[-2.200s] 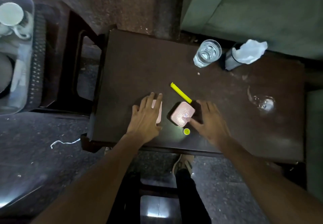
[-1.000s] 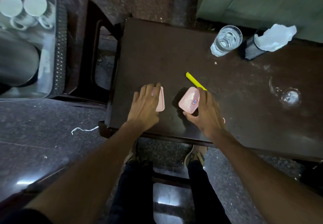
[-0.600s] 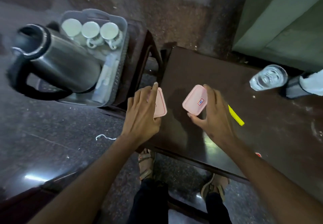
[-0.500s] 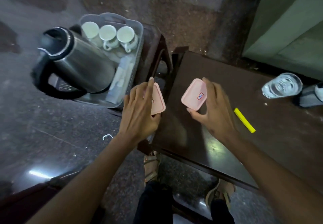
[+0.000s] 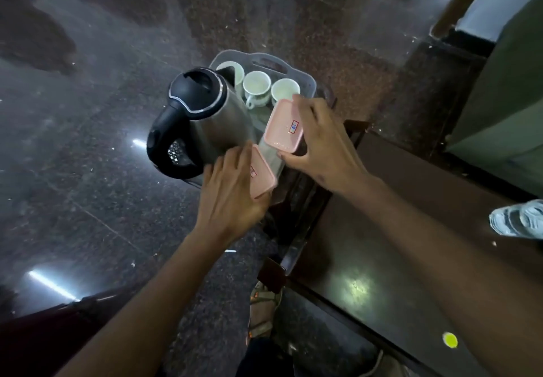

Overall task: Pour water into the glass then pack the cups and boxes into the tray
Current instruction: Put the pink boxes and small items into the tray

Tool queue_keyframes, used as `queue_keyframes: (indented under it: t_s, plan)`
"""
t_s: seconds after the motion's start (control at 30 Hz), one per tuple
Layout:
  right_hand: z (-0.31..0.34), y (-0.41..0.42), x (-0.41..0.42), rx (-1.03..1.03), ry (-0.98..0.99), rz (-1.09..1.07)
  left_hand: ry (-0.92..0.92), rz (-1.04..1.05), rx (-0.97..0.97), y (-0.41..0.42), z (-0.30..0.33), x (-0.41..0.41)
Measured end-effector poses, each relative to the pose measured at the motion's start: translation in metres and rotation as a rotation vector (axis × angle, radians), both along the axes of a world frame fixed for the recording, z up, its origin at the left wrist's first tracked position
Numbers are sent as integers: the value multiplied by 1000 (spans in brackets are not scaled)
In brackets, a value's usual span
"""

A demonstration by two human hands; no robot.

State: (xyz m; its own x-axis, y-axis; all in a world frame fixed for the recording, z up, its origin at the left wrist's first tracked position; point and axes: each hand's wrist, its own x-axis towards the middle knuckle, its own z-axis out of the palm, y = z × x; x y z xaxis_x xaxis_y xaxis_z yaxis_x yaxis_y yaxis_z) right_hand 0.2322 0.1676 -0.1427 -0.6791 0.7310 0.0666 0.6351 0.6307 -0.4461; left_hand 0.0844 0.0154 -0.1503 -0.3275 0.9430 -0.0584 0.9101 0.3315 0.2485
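both hands are each gripping a pink box, the right hand (image 5: 326, 147) holding its pink box (image 5: 283, 126) over the tray (image 5: 308, 82) and the left hand (image 5: 232, 194) bringing the other pink box (image 5: 262, 175), so they are needing to go down flat beside the kettle (image 5: 202, 118), not hitting the cups (image 5: 256, 85).

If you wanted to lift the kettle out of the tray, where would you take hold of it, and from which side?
Probably by the black loop handle of the kettle. It sticks out on the side away from the cups, towards the open floor, so a hand coming from there could curl through the loop. The steel body looks wide and smooth, and both hands now hold pink boxes.
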Motion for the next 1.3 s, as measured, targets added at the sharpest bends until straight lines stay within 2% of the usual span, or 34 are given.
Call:
queue_keyframes:
  t_s: [0.2,0.57,0.7,1.03,1.3]
  plan:
    - [-3,5,-32,-41,-121,-1,5,-100,-98,-5,-8,-12]
    - [-18,4,-41,-63,-165,-25,76,-216,-143,1,-13,-27]
    - [-18,12,-41,-96,-175,-6,12,-241,-197,7,-11,-31]
    - [-3,39,-50,-129,-307,179,101,-447,-252,19,-14,-44]
    - [4,56,-63,-94,-426,339,167,-533,-267,27,-30,-59]
